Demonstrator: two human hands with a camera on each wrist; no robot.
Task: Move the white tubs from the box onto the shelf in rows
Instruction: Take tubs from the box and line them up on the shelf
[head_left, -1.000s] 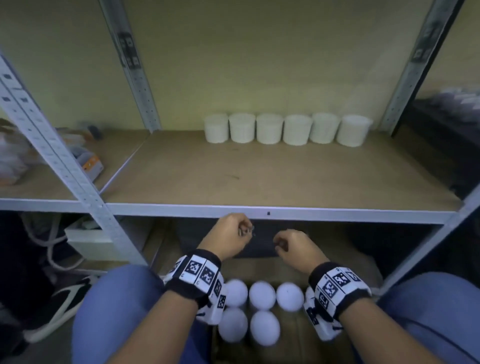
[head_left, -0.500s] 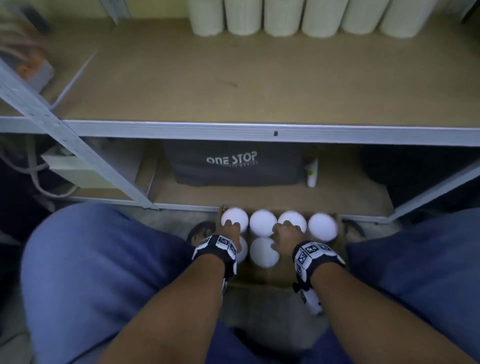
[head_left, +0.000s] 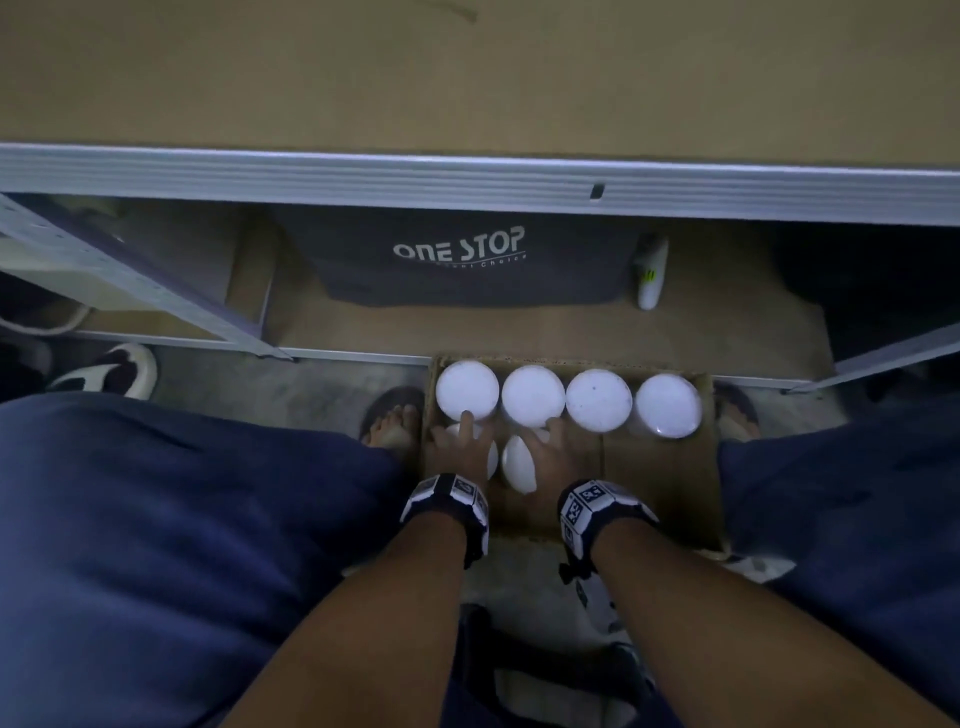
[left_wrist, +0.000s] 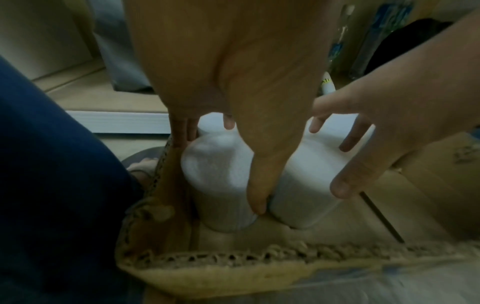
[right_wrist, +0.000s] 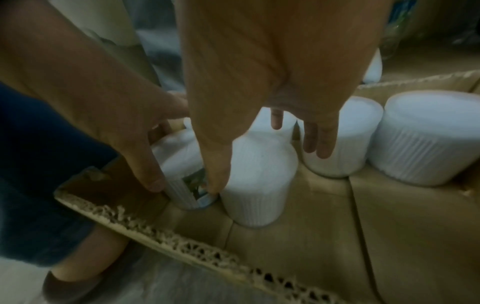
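An open cardboard box (head_left: 660, 483) stands on the floor between my feet. Four white tubs (head_left: 597, 400) fill its far row and two stand in the near row. My left hand (head_left: 462, 441) reaches down over the near-left tub (left_wrist: 215, 176), thumb pressed to its near side and fingers (left_wrist: 182, 131) behind it. Beside it my right hand (head_left: 550, 447) straddles the near-right tub (right_wrist: 259, 174), thumb low between the two tubs and fingers (right_wrist: 317, 142) past its far side. The brown shelf board (head_left: 467, 78) lies above; the tubs on it are out of view.
Under the shelf's metal front rail (head_left: 467, 176) sit a dark "ONE STOP" bag (head_left: 467, 260) and a small white bottle (head_left: 652, 275). A slanted shelf upright (head_left: 130, 280) is at the left. My sandalled feet (head_left: 395, 421) and blue-clad knees flank the box.
My view has tilted down from the shelf to the box. Both hands dropped from the shelf's front rail into the box and closed around the two near tubs.
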